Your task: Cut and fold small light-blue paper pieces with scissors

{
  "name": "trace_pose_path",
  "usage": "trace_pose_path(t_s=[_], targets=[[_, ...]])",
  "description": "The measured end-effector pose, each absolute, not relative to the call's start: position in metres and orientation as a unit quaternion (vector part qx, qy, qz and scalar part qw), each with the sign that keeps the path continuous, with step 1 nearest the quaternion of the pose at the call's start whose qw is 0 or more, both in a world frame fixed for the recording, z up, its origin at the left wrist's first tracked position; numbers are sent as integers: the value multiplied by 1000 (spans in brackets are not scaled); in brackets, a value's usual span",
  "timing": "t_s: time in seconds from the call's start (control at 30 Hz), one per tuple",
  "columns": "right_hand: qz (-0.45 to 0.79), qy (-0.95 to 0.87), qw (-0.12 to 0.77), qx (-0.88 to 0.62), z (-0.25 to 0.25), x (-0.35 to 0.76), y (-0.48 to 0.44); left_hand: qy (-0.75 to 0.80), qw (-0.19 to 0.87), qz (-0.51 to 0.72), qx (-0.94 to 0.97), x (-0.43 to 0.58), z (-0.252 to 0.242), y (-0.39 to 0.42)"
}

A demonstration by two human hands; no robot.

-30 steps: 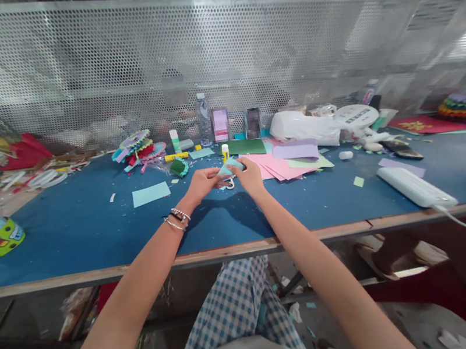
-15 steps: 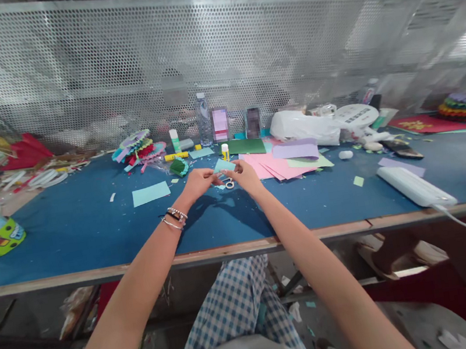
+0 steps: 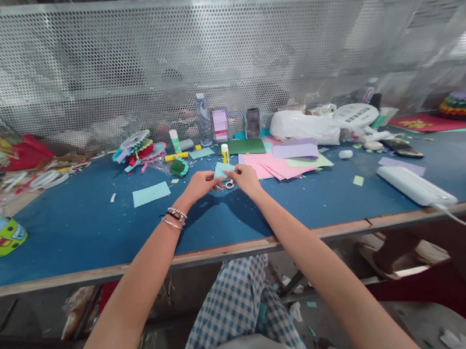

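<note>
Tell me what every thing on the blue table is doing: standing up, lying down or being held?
left hand, pinching the light blue paper piece.
right hand, pinching the same piece.
light blue paper piece, held between both hands.
water bottle, upright, capped.
glue stick, upright.
light blue sheet, lying flat.
pink sheets, lying fanned out.
power strip, lying flat.

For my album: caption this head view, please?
Left hand and right hand pinch a small light-blue paper piece over a blue worktable.
</note>
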State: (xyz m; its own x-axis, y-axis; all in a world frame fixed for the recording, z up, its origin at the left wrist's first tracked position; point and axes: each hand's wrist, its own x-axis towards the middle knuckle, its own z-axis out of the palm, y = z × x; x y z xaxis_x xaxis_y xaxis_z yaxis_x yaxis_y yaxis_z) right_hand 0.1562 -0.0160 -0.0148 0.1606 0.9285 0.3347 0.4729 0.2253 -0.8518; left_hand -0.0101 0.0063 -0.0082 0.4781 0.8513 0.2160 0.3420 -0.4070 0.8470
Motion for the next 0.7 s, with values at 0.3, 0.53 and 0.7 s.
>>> trace_pose_path(t_s=[0.3, 0.53, 0.7], targets=[[237, -623, 507, -546, -14, 156, -18, 418, 310, 352, 778, -10, -7, 7], [263, -630, 498, -535, -13, 156, -17, 401, 320, 347, 785, -12, -9, 11], [256, -620, 497, -551, -14, 157, -16, 399, 304, 388, 773, -11, -7, 10]])
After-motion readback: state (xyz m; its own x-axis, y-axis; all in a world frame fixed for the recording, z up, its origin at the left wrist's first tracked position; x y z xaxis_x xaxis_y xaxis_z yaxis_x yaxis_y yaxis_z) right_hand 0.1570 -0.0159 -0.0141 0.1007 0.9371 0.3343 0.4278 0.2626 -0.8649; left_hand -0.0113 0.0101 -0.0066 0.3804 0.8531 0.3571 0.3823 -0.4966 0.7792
